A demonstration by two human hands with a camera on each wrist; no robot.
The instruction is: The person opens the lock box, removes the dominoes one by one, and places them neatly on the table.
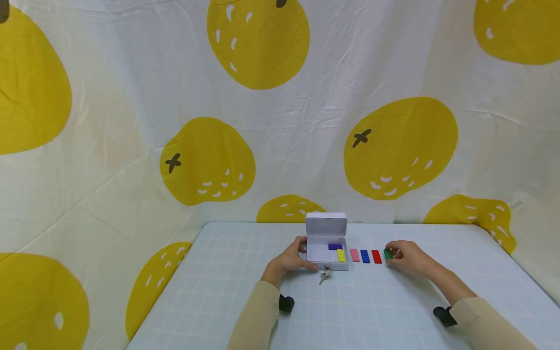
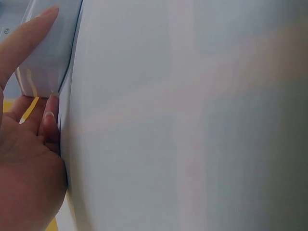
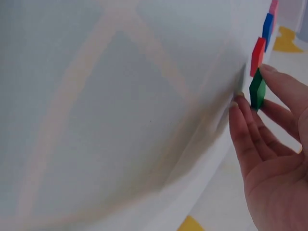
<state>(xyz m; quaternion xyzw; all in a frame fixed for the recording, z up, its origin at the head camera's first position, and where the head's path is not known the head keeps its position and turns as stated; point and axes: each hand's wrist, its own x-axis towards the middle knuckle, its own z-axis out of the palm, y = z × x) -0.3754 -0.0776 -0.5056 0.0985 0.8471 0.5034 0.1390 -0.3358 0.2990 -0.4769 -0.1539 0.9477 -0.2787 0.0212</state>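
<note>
A small white cash box (image 1: 317,253) stands on the table with its lid (image 1: 325,226) raised. Inside, at the right, lie a purple block (image 1: 335,247) and a yellow block (image 1: 341,255). My left hand (image 1: 290,257) grips the box's left side, thumb along the front and fingers farther back; the left wrist view shows this thumb (image 2: 29,38) across the box wall. To the right of the box, my right hand (image 1: 409,257) pinches a green block (image 3: 258,90) between thumb and fingers, at the end of a row with a red block (image 1: 376,256), a blue block (image 1: 365,256) and a pink block (image 1: 355,255).
Keys (image 1: 324,277) hang at the lock on the box's front. A pale checked cloth (image 1: 372,311) covers the table. Behind the table's far edge rises a white curtain (image 1: 280,107) printed with big yellow fruit.
</note>
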